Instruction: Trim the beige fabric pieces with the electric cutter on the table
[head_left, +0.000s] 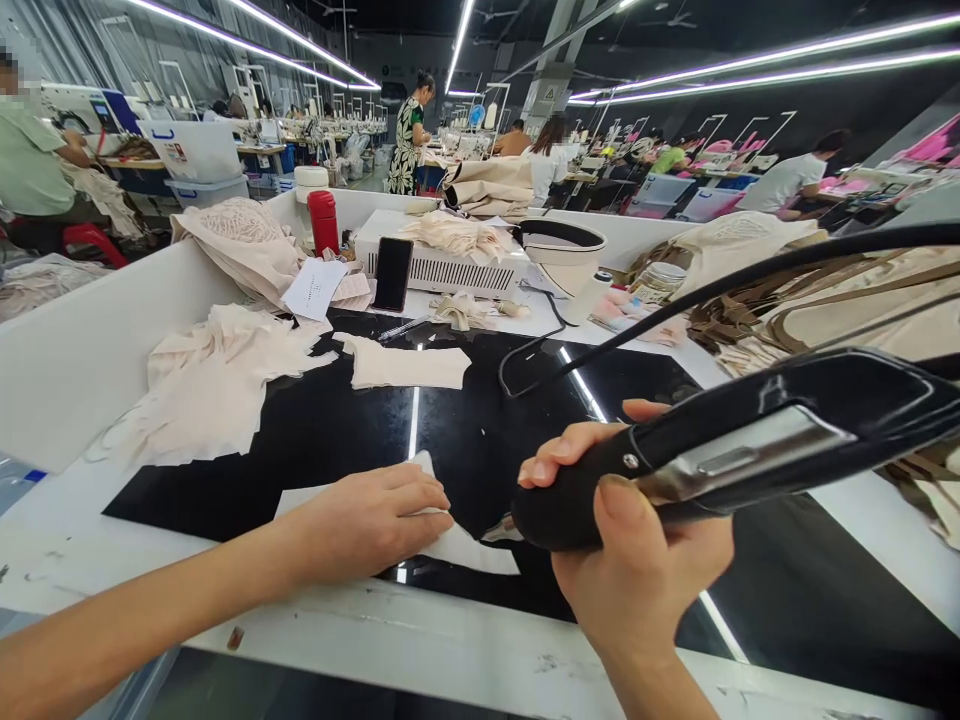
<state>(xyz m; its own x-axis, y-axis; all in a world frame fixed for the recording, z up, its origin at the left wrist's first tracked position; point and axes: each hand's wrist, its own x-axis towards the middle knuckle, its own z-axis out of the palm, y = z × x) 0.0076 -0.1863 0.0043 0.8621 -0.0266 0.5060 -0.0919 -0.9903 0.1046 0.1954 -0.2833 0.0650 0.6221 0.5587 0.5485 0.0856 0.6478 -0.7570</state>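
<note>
My right hand [637, 540] is wrapped round a black corded hand tool [750, 440] with a shiny metal strip along its side. Its narrow metal tip [501, 530] points left, close to the edge of a pale fabric strip [469, 548]. That strip lies flat on the black glossy work surface [337, 435], partly under my left hand [382, 515]. The left fingers are bent and held together over a small white piece [424, 463], whose end sticks out beyond them; most of it is hidden. Farther back lies another cream fabric piece [409, 366].
Cream fabric pieces [210, 380] are heaped at left. Behind stand a phone [392, 273], a red flask [323, 222] and a vented white box [442, 262]. The tool's black cable [720, 275] arches across the right, near piled fabric and brown straps [750, 300]. People work at sewing tables beyond.
</note>
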